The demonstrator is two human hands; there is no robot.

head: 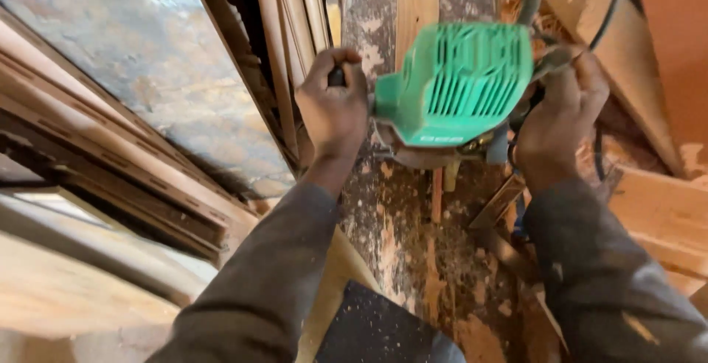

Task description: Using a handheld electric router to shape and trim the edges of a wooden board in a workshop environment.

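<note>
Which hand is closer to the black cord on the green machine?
The right hand. It grips the green machine just below the black cord. The left hand holds a handle on the machine's far side, away from the cord.

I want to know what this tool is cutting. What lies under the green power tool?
Under the green ribbed plastic power tool a pale wooden strip and a dusty, sawdust-strewn work surface show. The tool's body covers the contact spot and any cutter.

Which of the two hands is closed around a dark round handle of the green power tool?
The left hand: its fist wraps a dark knob beside the green power tool. The right hand holds the opposite side, near the cable.
</note>
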